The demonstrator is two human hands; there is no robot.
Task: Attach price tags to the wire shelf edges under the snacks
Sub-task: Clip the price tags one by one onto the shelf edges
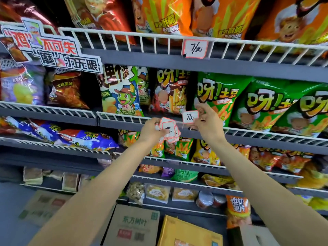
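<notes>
My right hand (206, 121) pinches a white, red-bordered price tag (190, 117) marked 7 against the white wire edge (124, 118) of the middle shelf, below a brown snack bag and beside green bags (218, 96). My left hand (152, 127) grips a small stack of similar tags (169, 129) just to the left, in front of the same shelf edge. Another tag (195, 49) marked 7 hangs on the wire edge of the upper shelf, under orange snack bags (163, 16).
A cut-out promotional sign (53, 50) is fixed to the upper shelf at left. Lower shelves hold more snack bags and jars (205, 199). Cardboard boxes (133, 226) and a yellow box (188, 233) stand on the floor below.
</notes>
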